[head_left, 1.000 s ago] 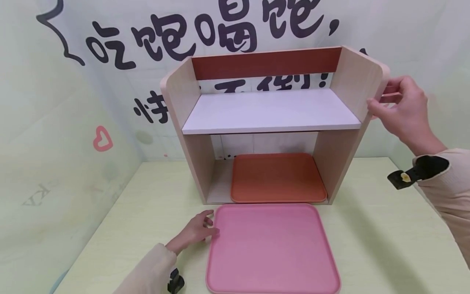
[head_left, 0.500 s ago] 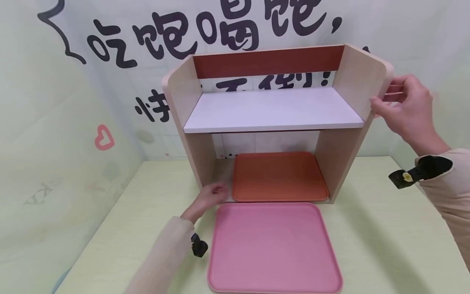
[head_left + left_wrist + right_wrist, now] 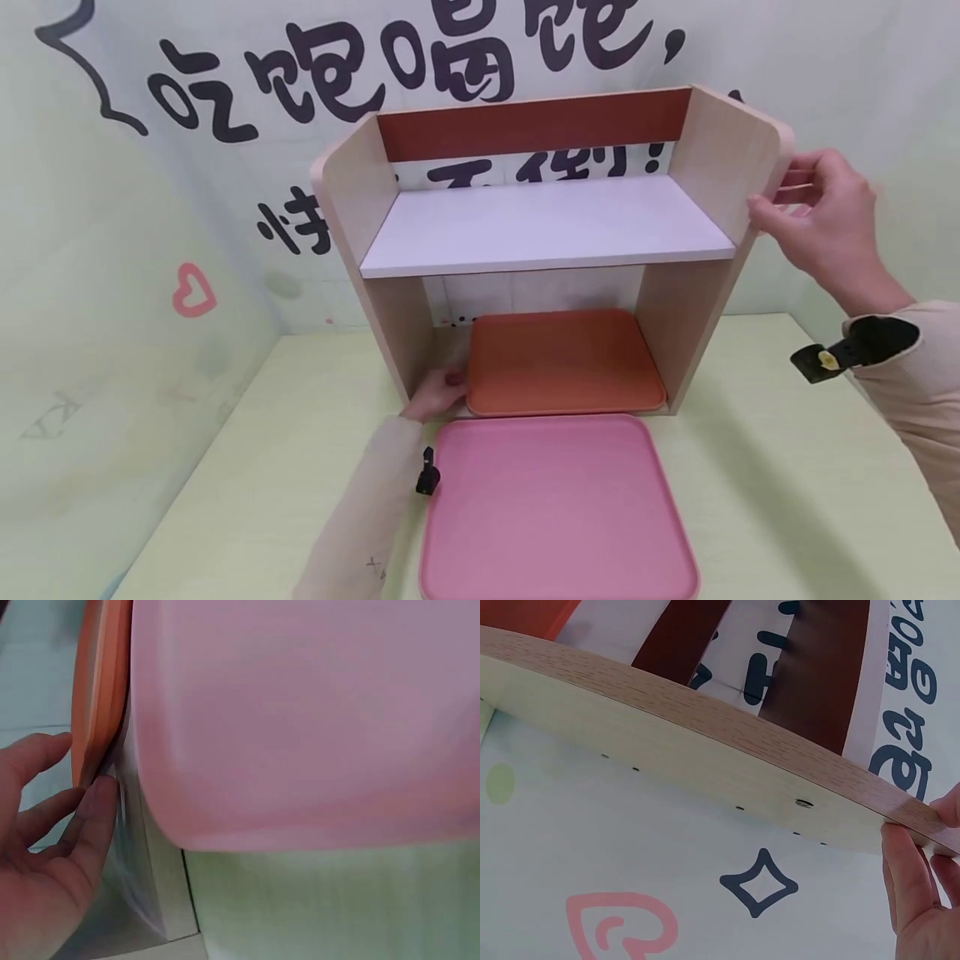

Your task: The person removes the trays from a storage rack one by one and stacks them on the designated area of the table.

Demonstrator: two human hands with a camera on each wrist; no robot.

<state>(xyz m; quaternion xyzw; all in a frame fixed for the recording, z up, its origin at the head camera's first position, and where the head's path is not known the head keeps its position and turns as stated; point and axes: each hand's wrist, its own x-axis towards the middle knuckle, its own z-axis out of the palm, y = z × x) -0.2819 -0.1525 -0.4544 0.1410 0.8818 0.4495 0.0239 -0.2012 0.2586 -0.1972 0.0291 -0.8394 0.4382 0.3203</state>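
A two-level wooden shelf point(image 3: 547, 221) with a white middle board and a red back rail stands on the table. In its lower level lies an orange tray point(image 3: 566, 362), tilted up slightly in the left wrist view. At that tray's left front corner is my left hand point(image 3: 437, 392), thumb at the rim and fingertips under the edge point(image 3: 52, 832). My right hand point(image 3: 828, 225) grips the front edge of the shelf's right side panel point(image 3: 705, 742), thumb on one face and fingers on the other. A pink tray point(image 3: 558, 508) lies flat on the table right before the shelf.
The pale table point(image 3: 787, 467) extends to both sides of the shelf. Behind it hangs a white cloth backdrop point(image 3: 225, 208) with large black characters and a pink heart. Dark straps with small fittings point(image 3: 855, 350) are on both wrists.
My left hand has moved from the pink tray's left edge forward into the shelf's lower level, to the orange tray's corner. The right hand keeps its grip on the side panel.
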